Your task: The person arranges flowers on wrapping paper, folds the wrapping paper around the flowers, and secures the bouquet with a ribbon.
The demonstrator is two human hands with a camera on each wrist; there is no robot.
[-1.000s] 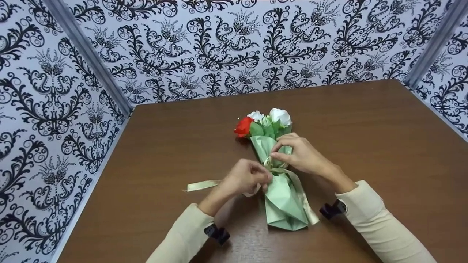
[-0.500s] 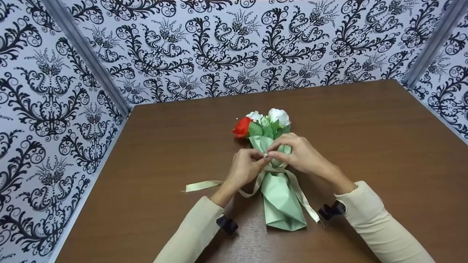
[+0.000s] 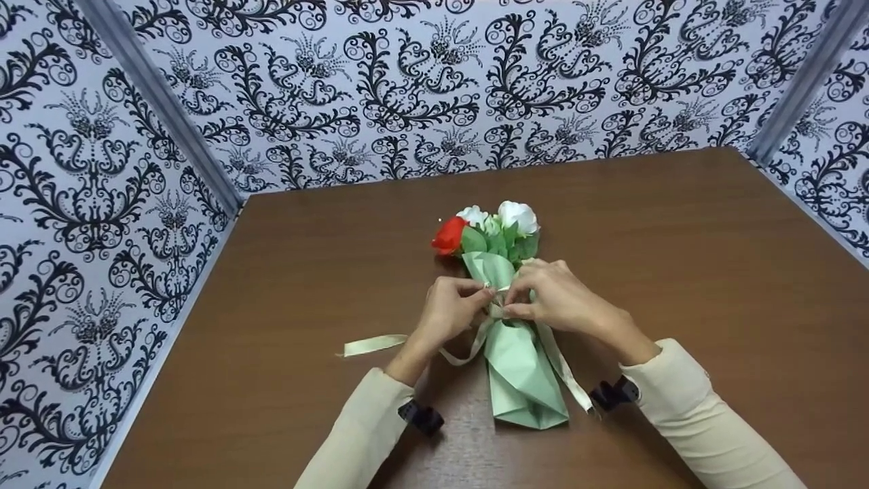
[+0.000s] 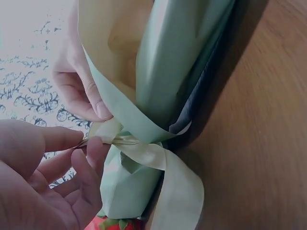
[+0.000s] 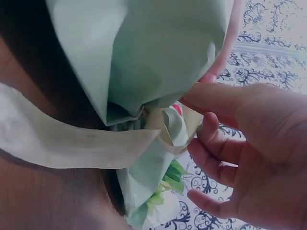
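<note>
A bouquet lies on the table, wrapped in pale green paper (image 3: 521,377) that narrows at a cream ribbon tied around its middle. One red flower (image 3: 449,236) and white flowers (image 3: 519,217) with green leaves show at its far end. My left hand (image 3: 448,311) pinches the ribbon (image 4: 180,194) at the knot between thumb and fingertips. From the other side, my right hand (image 3: 563,297) pinches ribbon there too, its thumb and index finger close to the left fingertips. The knot itself is partly hidden by the fingers.
A loose ribbon tail (image 3: 373,345) stretches left across the brown table (image 3: 299,272); another ribbon tail (image 3: 567,373) hangs along the wrapping's right side. Patterned black-and-white panels (image 3: 421,88) stand behind and to the left. Both wrists wear dark camera straps.
My left hand has risen from below the knot to meet the right hand at the ribbon. The right hand has then dropped slightly, and the fingertips have moved a little apart.
</note>
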